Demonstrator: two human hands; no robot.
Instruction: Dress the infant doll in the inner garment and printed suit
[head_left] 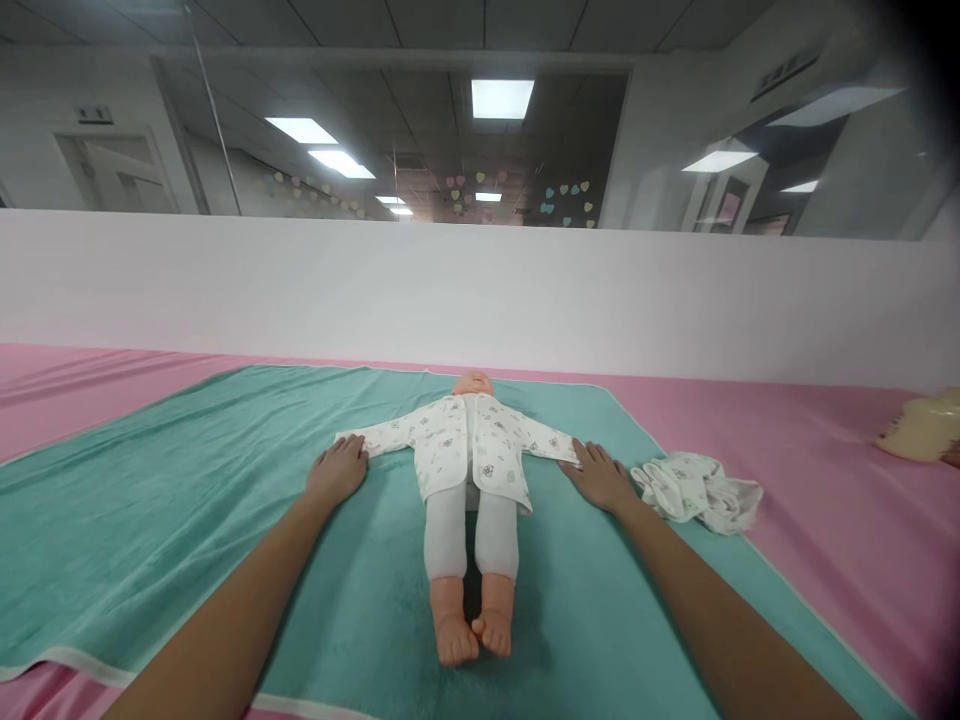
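A baby doll lies on its back on a teal blanket, its bare feet towards me and its head at the far end. It wears a white printed jacket, open down the front, over a white cloth body and legs. Both sleeves are stretched out sideways. My left hand is closed on the cuff of the sleeve on the left. At the opposite cuff, my right hand grips the other sleeve's end. The doll's hands cannot be seen.
Beside my right hand lies a crumpled white printed cloth. Pink fabric extends under and around the blanket. A yellowish rounded object sits at the far right edge. Behind the doll stands a low white wall with glass or mirror above.
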